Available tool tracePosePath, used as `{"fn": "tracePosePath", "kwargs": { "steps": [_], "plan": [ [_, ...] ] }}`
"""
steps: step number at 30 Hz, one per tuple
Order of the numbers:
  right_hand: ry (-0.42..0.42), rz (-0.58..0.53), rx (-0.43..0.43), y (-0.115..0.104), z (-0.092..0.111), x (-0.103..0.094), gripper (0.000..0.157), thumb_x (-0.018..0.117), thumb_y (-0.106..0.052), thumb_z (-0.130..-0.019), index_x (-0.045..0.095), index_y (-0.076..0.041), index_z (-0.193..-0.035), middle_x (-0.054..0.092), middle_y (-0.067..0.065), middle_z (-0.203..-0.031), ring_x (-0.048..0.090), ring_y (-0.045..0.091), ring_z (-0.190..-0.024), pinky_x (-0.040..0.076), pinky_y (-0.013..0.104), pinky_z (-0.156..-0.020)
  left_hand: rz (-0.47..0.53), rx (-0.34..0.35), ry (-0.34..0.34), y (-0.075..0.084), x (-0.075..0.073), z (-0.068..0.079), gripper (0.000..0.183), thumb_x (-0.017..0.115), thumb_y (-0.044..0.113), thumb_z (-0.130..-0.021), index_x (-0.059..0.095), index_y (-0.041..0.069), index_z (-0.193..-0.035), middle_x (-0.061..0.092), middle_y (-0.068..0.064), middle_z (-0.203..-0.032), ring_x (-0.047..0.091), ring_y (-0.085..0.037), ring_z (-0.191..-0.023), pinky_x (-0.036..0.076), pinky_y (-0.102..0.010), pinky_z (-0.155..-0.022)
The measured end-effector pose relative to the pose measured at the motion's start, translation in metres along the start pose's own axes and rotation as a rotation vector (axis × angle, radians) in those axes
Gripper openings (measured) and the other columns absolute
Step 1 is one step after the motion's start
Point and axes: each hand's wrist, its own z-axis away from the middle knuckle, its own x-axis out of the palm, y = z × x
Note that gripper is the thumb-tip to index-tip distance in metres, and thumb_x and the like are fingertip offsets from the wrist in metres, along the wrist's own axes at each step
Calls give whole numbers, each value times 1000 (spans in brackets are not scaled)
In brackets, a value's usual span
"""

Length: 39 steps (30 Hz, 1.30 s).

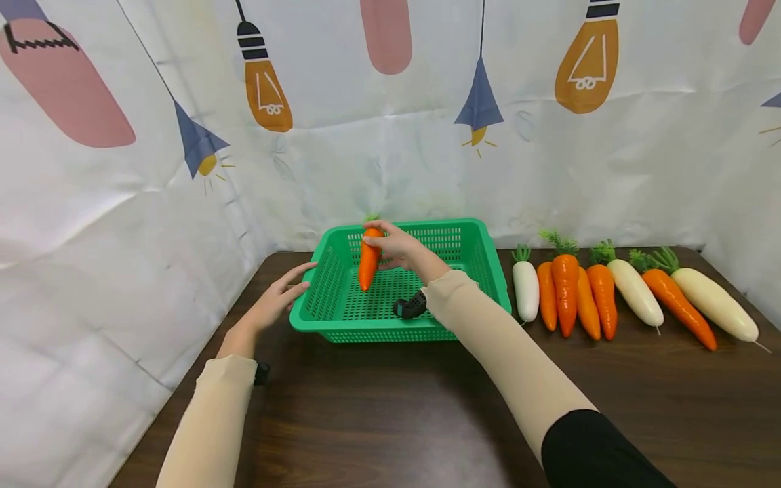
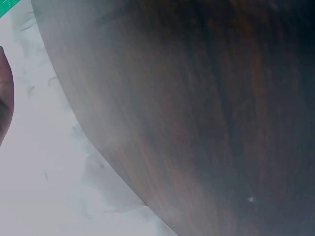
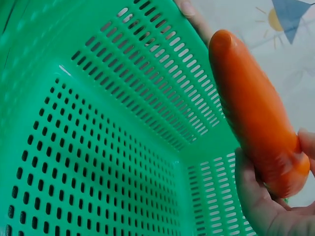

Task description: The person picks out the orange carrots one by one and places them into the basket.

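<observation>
My right hand [image 1: 396,245] grips an orange carrot [image 1: 369,261] near its leafy end, above the inside of a green plastic basket [image 1: 493,271]. The tip of the carrot points down in the head view. Up close in the right wrist view, fingers and thumb close round the thick end of the carrot [image 3: 256,113]. At the basket's left rim, my left hand [image 1: 277,301] rests with fingers fairly straight, fingertips touching the edge. Only a sliver of the left hand [image 2: 6,96] shows in the left wrist view.
Right of the basket, several carrots [image 1: 566,291] and white radishes [image 1: 634,291] lie in a row on the dark wooden table [image 1: 378,413]. A patterned white curtain [image 1: 378,156] hangs behind the table and along its left side.
</observation>
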Motion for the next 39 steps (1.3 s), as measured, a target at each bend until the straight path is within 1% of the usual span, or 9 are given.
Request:
{"fn": "tracePosePath", "kwargs": {
  "steps": [5,8,12,18,22,27,31,35,39],
  "plan": [
    [-32,13,0,0,0,-1,70,65,-4,-101,35,-23,-161,34,19,-154,53,45,-129,46,54,-105,7,6,0,0,0,-1,56,43,27,-113,26,14,-164,64,-19,-98,56,-16,-62,49,-32,-59],
    [-65,18,9,0,-1,-1,81,65,4,-97,30,-24,-163,31,19,-156,51,44,-130,46,52,-105,8,11,-4,0,1,-1,56,43,26,-113,26,14,-164,63,-15,-90,51,-16,-58,47,-33,-58],
    [-85,36,24,1,-3,-1,85,66,8,-95,29,-25,-164,28,19,-158,51,44,-130,46,52,-105,15,8,-5,-1,1,-1,56,43,27,-113,26,14,-164,62,-13,-87,51,-16,-58,47,-33,-59],
    [-111,98,69,3,-6,0,84,72,3,-94,32,-25,-163,33,20,-155,62,42,-117,52,49,-99,33,-4,-4,-1,1,-1,56,43,27,-113,25,14,-164,64,-15,-95,57,-15,-62,50,-32,-61],
    [-119,138,95,5,-9,-1,82,73,-1,-95,33,-22,-162,38,21,-150,66,39,-108,56,46,-93,40,-5,-8,-1,1,-1,56,43,27,-113,25,13,-164,63,-19,-98,59,-16,-65,51,-32,-62],
    [-119,198,102,9,-14,-1,75,73,-4,-96,36,-18,-159,44,23,-143,67,41,-107,58,44,-88,29,-10,2,-1,0,-1,56,43,28,-113,26,15,-164,62,-26,-113,64,-18,-73,54,-34,-66],
    [-123,252,88,11,-17,3,71,71,-3,-97,36,-16,-158,46,24,-140,69,42,-105,58,46,-88,25,-18,4,-2,1,-2,56,43,30,-112,26,16,-165,60,-30,-119,65,-18,-75,55,-34,-68],
    [-133,266,83,12,-22,9,69,71,-2,-97,37,-16,-155,46,24,-137,70,40,-99,60,45,-84,31,-23,6,-2,1,-2,56,44,29,-112,27,15,-164,59,-30,-123,66,-18,-77,55,-34,-69],
    [-147,256,78,12,-26,15,68,69,0,-97,37,-15,-155,46,25,-137,69,43,-102,60,46,-82,15,-21,9,-2,0,-1,56,44,29,-112,28,16,-164,56,-30,-125,60,-18,-74,52,-32,-68]
  ]
}}
